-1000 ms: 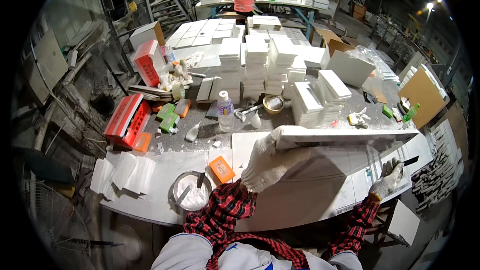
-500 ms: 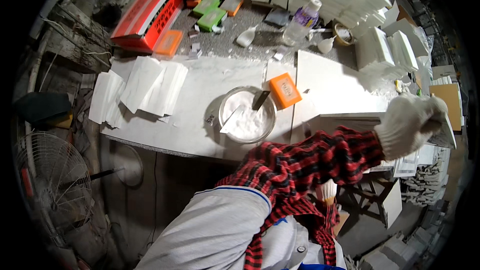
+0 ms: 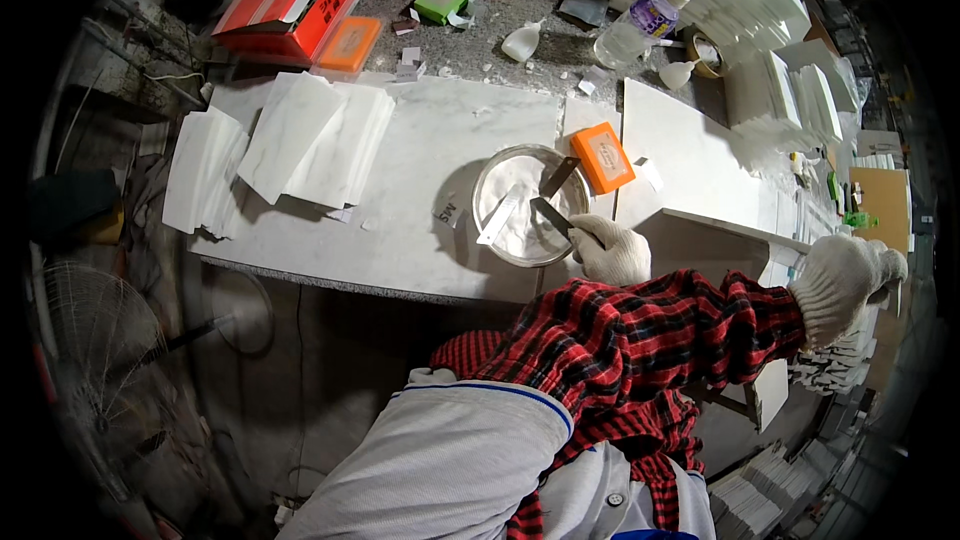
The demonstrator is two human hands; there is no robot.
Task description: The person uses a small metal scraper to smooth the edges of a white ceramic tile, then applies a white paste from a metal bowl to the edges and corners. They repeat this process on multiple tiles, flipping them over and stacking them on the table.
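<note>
One dark blade, held in right-hand fingers, tip inside bowl.

A speckled grey workbench top carries a long white marble slab along its near side, with a second pale slab to the right. On the marble sit fanned white tile strips and a round metal bowl; a small orange box lies just beside the bowl. Directly on the grey rest a red carton, green boxes, a white squeeze bottle, a tilted-looking clear bottle and tile stacks.
</note>
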